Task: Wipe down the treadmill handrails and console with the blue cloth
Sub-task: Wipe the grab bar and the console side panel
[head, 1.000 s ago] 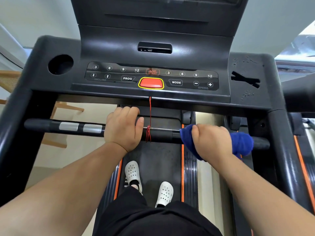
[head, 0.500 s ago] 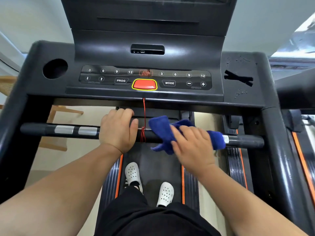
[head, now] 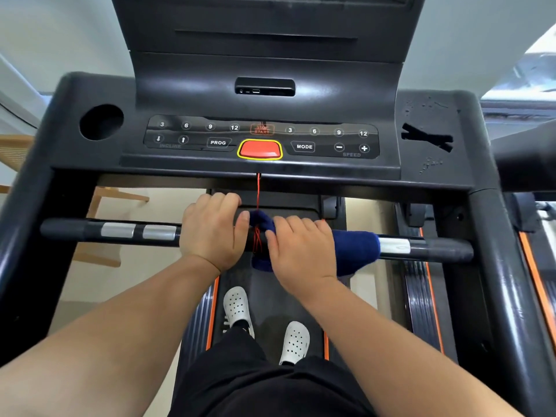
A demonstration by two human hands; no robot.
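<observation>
The black front handrail (head: 69,230) runs across the treadmill below the console (head: 261,136). My left hand (head: 210,233) grips the bar just left of the middle. The blue cloth (head: 355,251) is draped over the bar, and my right hand (head: 301,251) lies on top of it, fingers wrapped over cloth and rail. One end of the cloth pokes out by my left thumb, against the red safety cord (head: 258,191) tied round the bar. Silver sensor plates (head: 138,231) show on the bar at the left, another (head: 394,245) at the right.
The console carries a red stop button (head: 259,149), a cup hole (head: 101,121) on the left and a cross-shaped slot (head: 427,136) on the right. Black side rails (head: 505,281) frame the belt (head: 270,299) where my white shoes stand. A wooden chair (head: 18,152) sits left.
My right hand has slid the cloth leftward along the bar, from right of the middle up to the red cord and my left thumb. The left hand stayed on the bar.
</observation>
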